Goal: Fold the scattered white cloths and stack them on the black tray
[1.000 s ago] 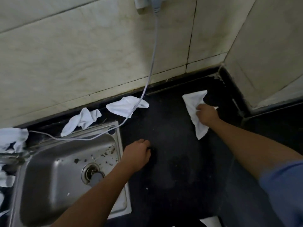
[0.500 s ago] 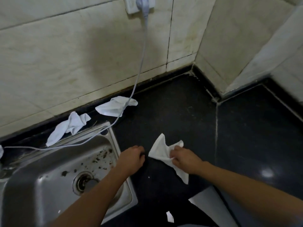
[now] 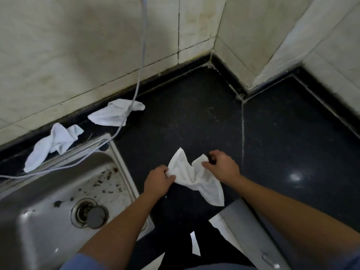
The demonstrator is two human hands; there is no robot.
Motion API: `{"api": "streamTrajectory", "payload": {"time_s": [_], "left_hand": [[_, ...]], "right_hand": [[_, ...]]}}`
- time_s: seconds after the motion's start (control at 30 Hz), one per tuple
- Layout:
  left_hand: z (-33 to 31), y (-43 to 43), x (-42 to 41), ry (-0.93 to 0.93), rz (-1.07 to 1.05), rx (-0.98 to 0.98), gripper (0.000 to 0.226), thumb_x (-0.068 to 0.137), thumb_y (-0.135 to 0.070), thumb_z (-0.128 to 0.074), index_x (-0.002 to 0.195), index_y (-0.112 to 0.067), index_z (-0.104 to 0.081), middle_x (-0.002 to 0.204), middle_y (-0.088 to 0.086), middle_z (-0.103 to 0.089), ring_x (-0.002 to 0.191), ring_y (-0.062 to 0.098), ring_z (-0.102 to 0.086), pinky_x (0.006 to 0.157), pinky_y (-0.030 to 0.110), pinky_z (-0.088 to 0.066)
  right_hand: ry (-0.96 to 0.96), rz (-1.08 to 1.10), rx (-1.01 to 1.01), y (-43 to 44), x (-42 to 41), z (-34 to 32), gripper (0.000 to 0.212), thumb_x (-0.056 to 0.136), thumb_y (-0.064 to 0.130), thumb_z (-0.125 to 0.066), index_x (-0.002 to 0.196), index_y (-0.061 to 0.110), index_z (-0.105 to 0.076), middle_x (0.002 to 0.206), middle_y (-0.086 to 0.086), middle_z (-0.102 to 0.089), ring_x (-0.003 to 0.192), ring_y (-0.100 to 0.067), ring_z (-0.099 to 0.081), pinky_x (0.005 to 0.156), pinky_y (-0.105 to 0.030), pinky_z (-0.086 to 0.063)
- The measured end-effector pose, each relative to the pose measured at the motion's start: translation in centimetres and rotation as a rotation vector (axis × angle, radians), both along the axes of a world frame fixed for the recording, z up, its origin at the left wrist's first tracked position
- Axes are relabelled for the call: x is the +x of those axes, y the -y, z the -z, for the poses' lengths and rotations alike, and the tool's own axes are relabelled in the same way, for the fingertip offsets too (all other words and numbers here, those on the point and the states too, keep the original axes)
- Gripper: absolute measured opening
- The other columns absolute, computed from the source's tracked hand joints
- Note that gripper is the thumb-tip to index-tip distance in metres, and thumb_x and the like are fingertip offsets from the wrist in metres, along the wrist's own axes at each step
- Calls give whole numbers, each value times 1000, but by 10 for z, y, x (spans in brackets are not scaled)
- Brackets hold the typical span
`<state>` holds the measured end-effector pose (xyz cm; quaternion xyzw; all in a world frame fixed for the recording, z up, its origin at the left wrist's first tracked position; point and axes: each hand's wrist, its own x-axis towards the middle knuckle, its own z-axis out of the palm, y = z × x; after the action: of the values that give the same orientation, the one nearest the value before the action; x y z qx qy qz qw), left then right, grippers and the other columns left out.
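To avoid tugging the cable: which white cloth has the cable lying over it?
The flat cloth by the wall: the cable crosses it. The crumpled cloth and the held cloth lie clear.

The sink (image 3: 48, 191) runs off the left and bottom edges, the grey cable (image 3: 143, 36) off the top. That cable covers a strip of the wall-side cloth (image 3: 111, 115).
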<state>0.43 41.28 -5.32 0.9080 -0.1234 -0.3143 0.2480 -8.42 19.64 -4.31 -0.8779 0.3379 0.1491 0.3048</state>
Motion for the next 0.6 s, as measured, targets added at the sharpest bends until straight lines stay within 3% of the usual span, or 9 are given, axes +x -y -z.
{"api": "streamTrajectory", "payload": {"time_s": [0.07, 0.13, 0.27, 0.37, 0.53, 0.6], "left_hand": [[2, 7, -2, -6, -38, 5, 9, 81, -23, -70, 85, -18, -65, 88, -1, -63, 83, 17, -62, 72, 31, -51], [0, 10, -6, 19, -66, 2, 11, 78, -16, -69, 71, -18, -61, 90, 0, -59, 79, 15, -59, 67, 27, -46], [-12, 11, -6, 65, -137, -134, 12, 71, -8, -67, 67, -12, -57, 75, 0, -60, 69, 14, -57, 59, 23, -43], [-25, 12, 2, 101, -258, -244, 12, 72, -6, -67, 69, -8, -56, 64, 2, -59, 57, 10, -53, 55, 23, -43], [-28, 29, 30, 169, -339, -290, 7, 80, -9, -66, 82, -12, -60, 72, 1, -62, 68, 15, -59, 64, 27, -47], [-25, 39, 42, 138, -382, -316, 16, 82, -13, -67, 97, -13, -60, 78, 2, -63, 73, 16, -59, 70, 29, -48]], "right_hand": [[-80, -11, 85, -2, 6, 4, 24, 80, 44, -69, 90, 24, -61, 84, 7, -63, 81, -18, -63, 63, -27, -44], [-43, -34, 143, -6, 9, 8, 21, 81, 34, -69, 73, 18, -58, 70, 5, -59, 71, -17, -61, 56, -28, -43], [196, -42, 145, 1, 9, -2, 16, 85, 30, -64, 76, 19, -57, 74, 5, -59, 69, -12, -56, 57, -27, -41], [270, 15, 162, 26, 18, -8, 13, 90, 30, -62, 83, 21, -56, 72, 4, -60, 67, -11, -58, 56, -27, -43], [232, 27, 62, 68, 62, 0, 13, 92, 33, -58, 92, 20, -56, 76, 4, -57, 74, -18, -56, 61, -30, -39], [205, 25, 66, 78, 78, 5, 20, 93, 36, -55, 101, 18, -58, 85, 1, -60, 81, -21, -59, 66, -34, -46]]}}
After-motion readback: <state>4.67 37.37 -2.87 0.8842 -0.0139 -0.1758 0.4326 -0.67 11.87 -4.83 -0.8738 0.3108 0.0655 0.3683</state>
